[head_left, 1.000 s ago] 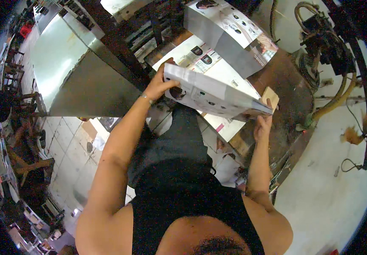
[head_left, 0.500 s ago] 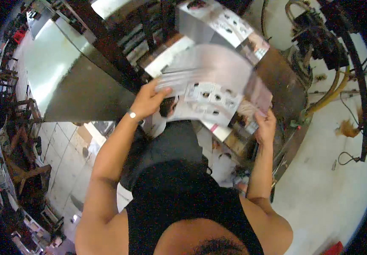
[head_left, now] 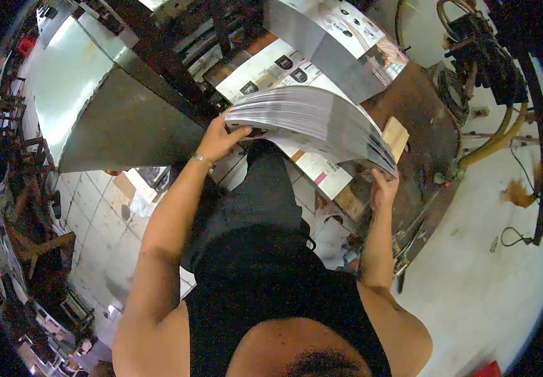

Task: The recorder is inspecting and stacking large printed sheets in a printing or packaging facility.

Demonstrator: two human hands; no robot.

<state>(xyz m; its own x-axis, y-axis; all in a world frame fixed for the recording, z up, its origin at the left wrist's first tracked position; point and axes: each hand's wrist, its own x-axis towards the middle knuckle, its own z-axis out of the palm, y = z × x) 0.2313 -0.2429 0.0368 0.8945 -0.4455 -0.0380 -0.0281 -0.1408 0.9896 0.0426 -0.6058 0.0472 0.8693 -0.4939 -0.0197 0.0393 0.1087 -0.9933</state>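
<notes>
A thick stack of printed sheets [head_left: 309, 116] arches upward between my hands, its many page edges fanned toward me. My left hand [head_left: 220, 139] is closed on the stack's left end, thumb near me and fingers mostly hidden by the paper. At the right end, my right hand [head_left: 384, 188] pinches the lower corner. Beneath the bent sheets lies a flat printed board or carton [head_left: 325, 176] in white with a magenta mark. Behind it, a tall pile of printed sheets [head_left: 321, 47] stands on the brown table.
The brown worktable [head_left: 432, 119] carries a small wooden block [head_left: 395, 138] right of the stack. A slanted metal sheet panel [head_left: 127, 119] rises at left. Yellow hoses [head_left: 498, 141] and dark machinery [head_left: 482, 56] hang at the right by a pale wall. Light tiles [head_left: 89, 217] cover the floor.
The sheets, blurred with their printed faces showing before, now bow upward with fanned edges toward me. My right hand has shifted slightly down and left. The wooden block has come into view.
</notes>
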